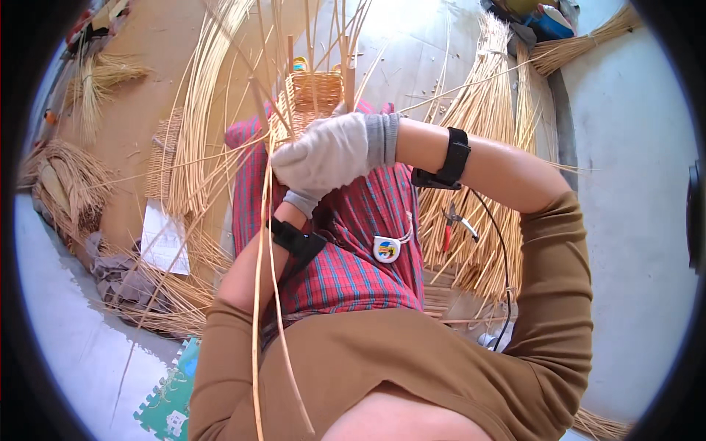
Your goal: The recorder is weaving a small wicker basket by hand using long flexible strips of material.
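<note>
A partly woven wicker basket (316, 92) rests on my lap, with long upright stakes rising from it. My left hand (290, 167), in a pale work glove, is closed at the basket's near side and partly covered by the other hand. Over it lies my right hand (334, 143), gloved alike and closed at the same edge, close to a thick stake (349, 84). Both sets of fingertips are mostly hidden. Long loose wicker strands (257, 316) hang from the near side past my left forearm; others fan out left and right.
Bundles of wicker rods lie left (209, 81) and right (478, 110). Red-handled pruning shears (457, 222) lie on the right bundle. A woven panel (163, 154) and a white paper sheet (165, 239) are at left. A white round tape measure (386, 249) sits on my checked lap cloth.
</note>
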`<control>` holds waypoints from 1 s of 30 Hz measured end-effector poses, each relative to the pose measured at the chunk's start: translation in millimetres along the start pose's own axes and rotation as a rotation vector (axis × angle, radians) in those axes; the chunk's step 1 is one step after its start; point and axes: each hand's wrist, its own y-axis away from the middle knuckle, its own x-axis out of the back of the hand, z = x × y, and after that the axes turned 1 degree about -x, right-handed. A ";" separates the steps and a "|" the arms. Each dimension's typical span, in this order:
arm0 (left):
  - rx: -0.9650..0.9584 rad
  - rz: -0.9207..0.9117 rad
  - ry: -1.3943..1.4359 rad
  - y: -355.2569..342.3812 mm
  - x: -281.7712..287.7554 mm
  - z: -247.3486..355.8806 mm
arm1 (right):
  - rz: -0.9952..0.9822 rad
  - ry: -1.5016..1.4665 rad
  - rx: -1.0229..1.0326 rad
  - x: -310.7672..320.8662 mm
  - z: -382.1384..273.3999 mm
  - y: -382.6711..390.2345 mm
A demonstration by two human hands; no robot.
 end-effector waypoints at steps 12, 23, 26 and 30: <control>0.472 0.288 0.592 -2.5 -8.4 -6.9 | 0.129 -0.419 -1.278 -54.7 9.0 40.0; 0.084 0.311 0.544 -61.4 -23.7 21.0 | 0.228 -0.311 -1.145 -84.9 15.1 58.5; 0.185 0.099 -0.103 -98.0 -25.4 65.3 | 0.420 -0.097 -1.117 -120.8 4.3 56.1; 0.123 0.061 -0.040 -113.9 -32.1 28.6 | 0.395 -0.145 -1.456 -126.1 -10.4 15.9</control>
